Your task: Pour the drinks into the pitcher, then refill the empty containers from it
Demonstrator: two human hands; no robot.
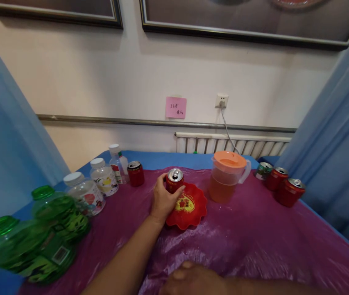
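My left hand (164,200) is closed around a red drink can (173,184), thumb on its near right side. The can is upright, its silver lid facing up. It stands at the far left rim of a red scalloped plate (193,213) with a yellow heart print; whether it rests on the plate or hangs just above, I cannot tell. At the bottom edge lies my right hand (189,280), slightly blurred, its fingers curled in and nothing visible in them. Right of the plate is a clear pitcher (222,184) with an orange lid and amber liquid.
Along the left stand green-capped jars (60,217), white-capped jars (85,196), a small clear bottle (119,166) and another red can (135,176). Several cans (289,194) stand at the right. A purple plastic sheet (254,246) covers the table; blue curtains (337,143) hang at both sides.
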